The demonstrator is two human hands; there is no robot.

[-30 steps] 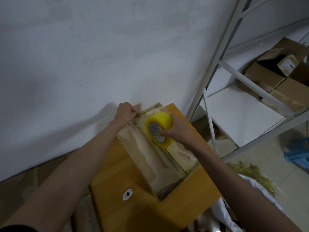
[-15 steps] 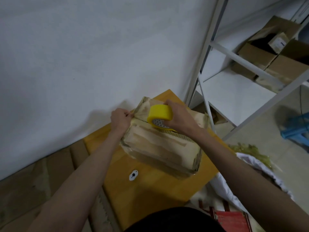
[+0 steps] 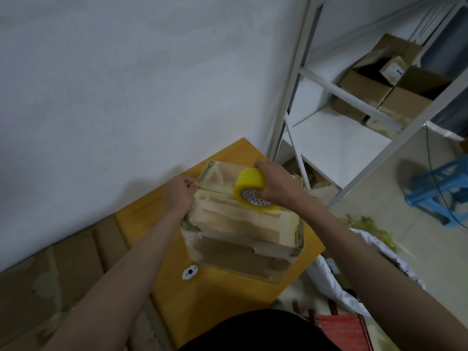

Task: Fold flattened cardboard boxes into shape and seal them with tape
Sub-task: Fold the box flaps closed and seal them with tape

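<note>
On the table (image 3: 215, 295), the box (image 3: 240, 231) rests while the left hand (image 3: 178, 196) pinches the tape end at its left corner, anchoring it, and the right hand (image 3: 276, 186) grips the tape roll (image 3: 250, 190) above its top seam for sealing.

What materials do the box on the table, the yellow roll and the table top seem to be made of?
The box looks like brown cardboard, worn, with glossy clear tape strips and torn pale patches. The yellow roll, held in the right hand, seems to be plastic packing tape: smooth, slightly shiny. The table top appears to be wood or wood laminate, orange-brown, with a smooth matte finish.
</note>
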